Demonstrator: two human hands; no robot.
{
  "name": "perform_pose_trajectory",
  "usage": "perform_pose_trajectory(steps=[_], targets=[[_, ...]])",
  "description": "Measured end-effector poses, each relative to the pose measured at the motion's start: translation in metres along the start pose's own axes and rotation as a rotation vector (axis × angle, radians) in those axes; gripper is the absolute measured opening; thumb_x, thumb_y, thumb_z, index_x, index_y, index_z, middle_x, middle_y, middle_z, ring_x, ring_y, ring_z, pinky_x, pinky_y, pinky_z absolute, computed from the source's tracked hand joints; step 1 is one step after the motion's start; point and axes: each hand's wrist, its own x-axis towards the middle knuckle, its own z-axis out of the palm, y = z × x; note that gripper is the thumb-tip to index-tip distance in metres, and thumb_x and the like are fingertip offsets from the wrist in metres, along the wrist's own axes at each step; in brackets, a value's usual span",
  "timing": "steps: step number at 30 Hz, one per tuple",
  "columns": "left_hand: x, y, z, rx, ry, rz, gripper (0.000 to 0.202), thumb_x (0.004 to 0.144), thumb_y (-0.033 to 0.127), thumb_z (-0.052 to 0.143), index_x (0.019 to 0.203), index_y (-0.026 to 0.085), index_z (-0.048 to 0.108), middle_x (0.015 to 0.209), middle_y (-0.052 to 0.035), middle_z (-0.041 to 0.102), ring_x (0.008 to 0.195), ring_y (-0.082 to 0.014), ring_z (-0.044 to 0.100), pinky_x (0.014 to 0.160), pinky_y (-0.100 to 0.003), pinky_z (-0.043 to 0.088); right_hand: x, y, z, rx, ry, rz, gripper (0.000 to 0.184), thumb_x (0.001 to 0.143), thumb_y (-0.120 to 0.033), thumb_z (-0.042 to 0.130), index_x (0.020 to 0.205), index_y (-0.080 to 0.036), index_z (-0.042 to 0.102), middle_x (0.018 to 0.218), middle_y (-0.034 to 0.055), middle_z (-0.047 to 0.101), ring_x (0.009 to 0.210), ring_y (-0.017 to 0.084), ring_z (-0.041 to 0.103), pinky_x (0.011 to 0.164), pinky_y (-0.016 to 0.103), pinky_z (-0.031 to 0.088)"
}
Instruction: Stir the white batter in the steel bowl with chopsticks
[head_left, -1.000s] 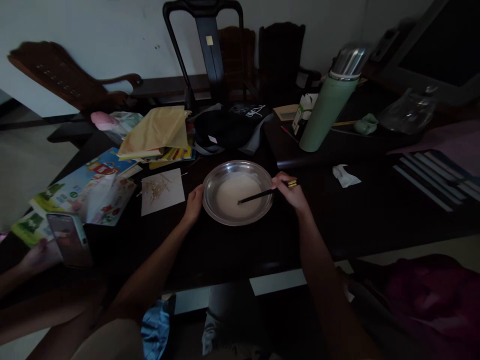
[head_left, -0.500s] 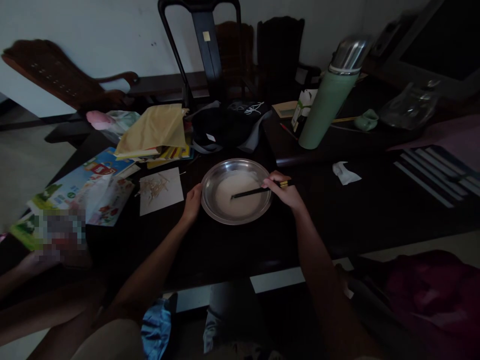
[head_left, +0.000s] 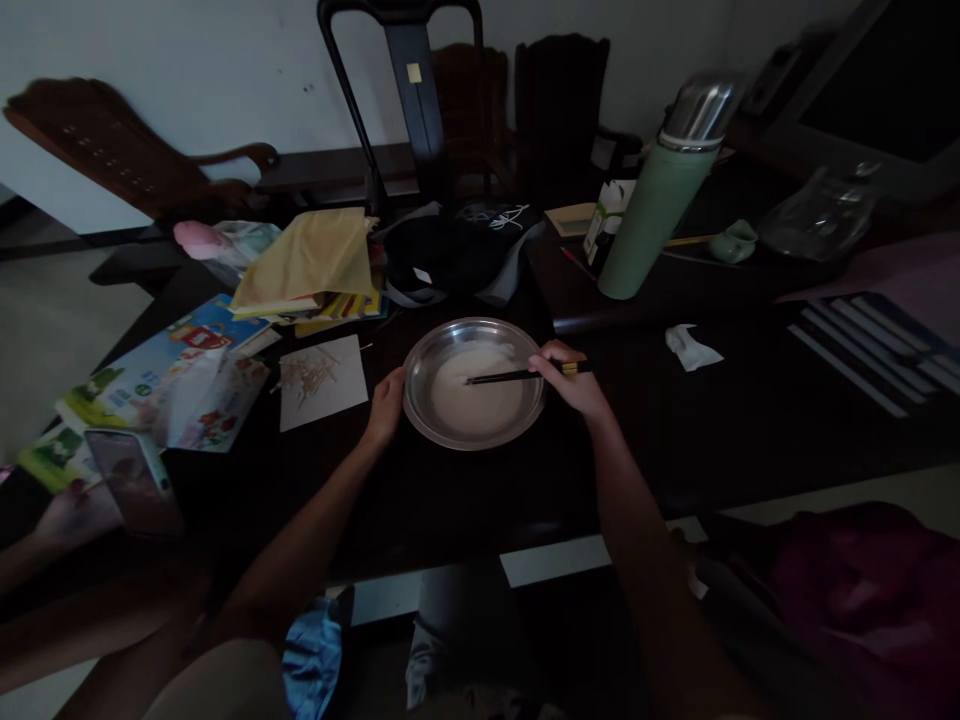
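A round metal bowl [head_left: 475, 437] with a wide rim stands on the dark table, holding a pale, milky liquid [head_left: 480, 400]. My left hand [head_left: 386, 402] grips the bowl's left side, fingers around the rim. In my right hand [head_left: 564, 374], at the bowl's right rim, is a pair of black chopsticks [head_left: 501, 377] with gold-marked ends. Their tips reach into the liquid near the bowl's middle. Left of the bowl lies a sheet of white paper [head_left: 349, 400] with a small heap of thin cotton swabs or sticks [head_left: 309, 376].
A green thermos [head_left: 652, 220] stands at the back right, near a crumpled tissue [head_left: 693, 348]. Yellow packets and books [head_left: 307, 260] are piled at the back left. Beside me, another person's hand [head_left: 75, 515] holds a phone [head_left: 135, 480]. A black bag [head_left: 450, 250] lies behind the bowl.
The chopstick tips have shifted slightly away from me through the liquid, and the chopsticks lie more level. My left hand and the bowl stay in place.
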Motion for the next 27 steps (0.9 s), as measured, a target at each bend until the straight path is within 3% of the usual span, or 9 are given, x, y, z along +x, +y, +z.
perform_pose_trajectory(steps=[4,10,16,22,24,27], targets=[[0.0,-0.002,0.0,-0.02,-0.007,0.002,0.04,0.085,0.055,0.055,0.065,0.02,0.054,0.059,0.0027,0.05,0.059,-0.0134,0.048,0.055,-0.025,0.042,-0.003,0.002,-0.014,0.039,0.174,0.069,0.048,0.091,-0.059,0.058,0.059,-0.023,0.062,0.063,-0.001,0.057,0.066,0.016,0.056,0.07,0.033,0.044],[0.0,0.0,0.001,-0.031,-0.003,-0.035,0.043,0.082,0.059,0.055,0.062,0.021,0.049,0.057,0.0038,0.044,0.056,-0.0125,0.042,0.053,-0.025,0.038,0.0,-0.001,-0.001,0.011,-0.054,0.012,0.041,0.087,-0.057,0.064,0.065,-0.023,0.066,0.069,-0.0001,0.063,0.07,0.016,0.059,0.07,0.032,0.046],[-0.004,0.009,0.001,-0.016,-0.01,-0.04,0.042,0.082,0.058,0.055,0.063,0.021,0.05,0.057,0.0037,0.045,0.057,-0.0132,0.042,0.055,-0.026,0.038,-0.002,0.0,-0.012,0.026,0.176,0.071,0.049,0.09,-0.06,0.058,0.059,-0.023,0.061,0.062,-0.0012,0.057,0.064,0.015,0.055,0.068,0.032,0.044],[-0.003,0.009,0.002,-0.027,-0.004,-0.028,0.042,0.083,0.056,0.056,0.062,0.021,0.049,0.056,0.0039,0.045,0.055,-0.0125,0.042,0.053,-0.025,0.038,-0.001,-0.001,-0.001,0.021,-0.042,0.034,0.041,0.086,-0.058,0.064,0.065,-0.023,0.066,0.07,0.0001,0.065,0.07,0.017,0.061,0.069,0.032,0.046],[-0.003,0.008,0.002,-0.029,0.0,-0.021,0.041,0.083,0.055,0.057,0.061,0.021,0.048,0.056,0.004,0.045,0.055,-0.0121,0.041,0.052,-0.025,0.038,0.0,0.0,-0.001,-0.008,0.006,0.02,0.039,0.086,-0.056,0.065,0.065,-0.024,0.065,0.07,-0.0001,0.065,0.071,0.017,0.06,0.071,0.033,0.046],[-0.003,0.007,0.001,-0.019,-0.004,-0.019,0.041,0.084,0.054,0.056,0.061,0.021,0.048,0.056,0.0041,0.044,0.054,-0.0122,0.042,0.052,-0.025,0.038,-0.002,0.002,-0.011,0.009,0.179,0.065,0.044,0.09,-0.056,0.06,0.06,-0.023,0.062,0.063,-0.0009,0.06,0.065,0.016,0.057,0.069,0.032,0.045]])
